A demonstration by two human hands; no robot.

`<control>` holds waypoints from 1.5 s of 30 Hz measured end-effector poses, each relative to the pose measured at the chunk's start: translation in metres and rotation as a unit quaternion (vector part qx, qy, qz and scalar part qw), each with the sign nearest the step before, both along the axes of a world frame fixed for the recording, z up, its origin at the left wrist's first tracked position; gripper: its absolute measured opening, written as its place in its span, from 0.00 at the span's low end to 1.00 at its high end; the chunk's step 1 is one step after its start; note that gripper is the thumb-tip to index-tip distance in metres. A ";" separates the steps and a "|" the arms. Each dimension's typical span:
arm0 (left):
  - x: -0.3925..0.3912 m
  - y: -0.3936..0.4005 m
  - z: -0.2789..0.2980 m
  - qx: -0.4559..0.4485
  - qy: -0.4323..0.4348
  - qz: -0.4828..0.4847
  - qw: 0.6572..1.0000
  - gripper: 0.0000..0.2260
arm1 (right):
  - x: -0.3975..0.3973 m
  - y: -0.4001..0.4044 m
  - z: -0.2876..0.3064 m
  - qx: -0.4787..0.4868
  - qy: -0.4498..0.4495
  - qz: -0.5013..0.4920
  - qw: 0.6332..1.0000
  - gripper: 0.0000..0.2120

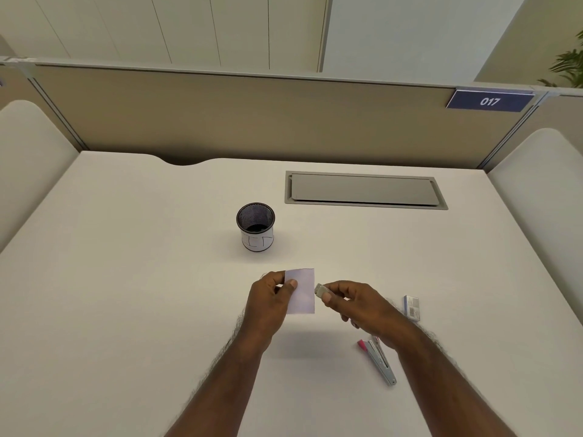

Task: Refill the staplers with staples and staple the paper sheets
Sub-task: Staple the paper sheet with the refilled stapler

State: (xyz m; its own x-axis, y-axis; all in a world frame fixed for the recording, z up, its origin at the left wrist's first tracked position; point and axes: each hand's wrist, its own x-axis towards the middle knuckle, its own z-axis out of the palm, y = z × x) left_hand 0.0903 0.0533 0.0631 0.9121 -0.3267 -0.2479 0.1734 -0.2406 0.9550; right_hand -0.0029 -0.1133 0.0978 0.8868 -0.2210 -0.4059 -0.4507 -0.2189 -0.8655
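My left hand (270, 301) pinches a small white stack of paper sheets (303, 291) by its left edge and holds it upright above the desk. My right hand (356, 302) pinches a small silver metal piece (320, 291), whose tip sits at the paper's right edge. Whether that piece is a mini stapler or a strip of staples I cannot tell. A pink and silver stapler (380, 362) lies on the desk below my right wrist, partly hidden by it. A small staple box (412, 307) lies to the right of my right hand.
A black mesh pen cup (255, 227) with a white label stands behind the paper, mid-desk. A grey cable hatch (362, 190) is set into the white desk (126, 279) at the back right. Beige partition panels enclose the back and sides.
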 end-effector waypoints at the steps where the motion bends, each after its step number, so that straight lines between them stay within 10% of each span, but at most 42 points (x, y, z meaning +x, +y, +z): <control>1: 0.000 0.000 0.001 -0.002 -0.003 -0.005 1.000 0.06 | 0.001 0.000 0.001 -0.002 0.001 0.005 1.000 0.09; 33: -0.007 -0.002 0.007 -0.018 0.053 -0.083 0.995 0.08 | 0.012 0.001 -0.007 0.047 -0.011 0.022 0.999 0.03; 40: -0.004 0.002 -0.010 0.045 0.060 0.013 0.997 0.05 | 0.006 0.014 -0.034 0.070 0.056 -0.029 0.996 0.19; 45: -0.003 0.011 -0.024 0.069 0.063 0.067 0.993 0.05 | 0.002 0.024 -0.058 -0.079 0.098 -0.099 0.987 0.22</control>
State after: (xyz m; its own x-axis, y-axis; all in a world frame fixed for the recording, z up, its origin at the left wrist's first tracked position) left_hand 0.0871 0.0646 0.0390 0.9035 -0.1602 -0.3976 0.3293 -0.3344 0.8830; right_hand -0.0006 -0.0896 0.0400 0.7275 -0.4570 -0.5118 -0.6537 -0.2351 -0.7193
